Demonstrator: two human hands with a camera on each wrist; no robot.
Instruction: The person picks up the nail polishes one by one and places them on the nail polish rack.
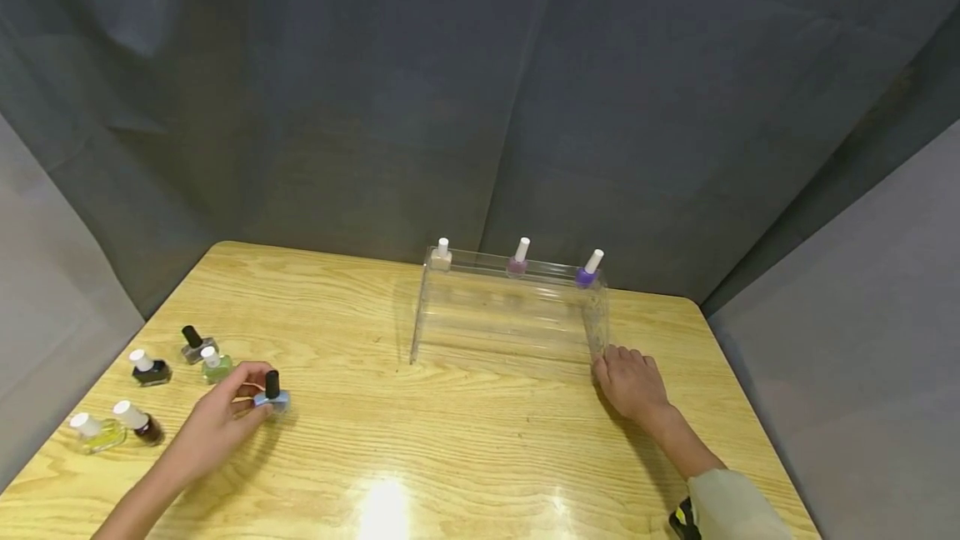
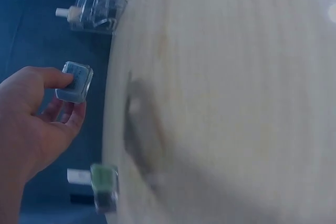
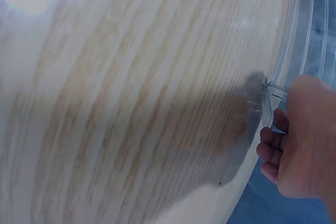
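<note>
Head view has both bare hands over a wood-grained surface [image 1: 420,448], with a dark curtain [image 1: 360,107] behind it. The left hand [image 1: 213,427] has its grip pinched on a blue bottle [image 1: 279,402] with a black cap, thumb on one side and bent fingers on the other. The left wrist view shows that bottle raised clear of the surface, the hand's shadow lying apart from it. It is on the left side, just to the right of a green bottle [image 1: 218,369] with a white cap.

Near the green bottle stand a grey bottle [image 1: 199,351] with a black cap and a black bottle [image 1: 152,372] with a white cap. Closer to the person are a dark brown bottle [image 1: 151,431] and a yellow bottle [image 1: 107,437], side by side, both white-capped.

Well apart from these, toward the back, sits a clear stepped rack [image 1: 597,319]. Along its top tier stand three white-capped bottles: a cream bottle [image 1: 441,260] at the left end, a mauve bottle [image 1: 517,266] in the middle and a purple bottle [image 1: 586,277] at the right end. The right hand [image 1: 633,382] holds the rack's near right corner, its grip closed around the side panel, fingers curled. A pale sleeve [image 1: 735,507] covers that forearm.
</note>
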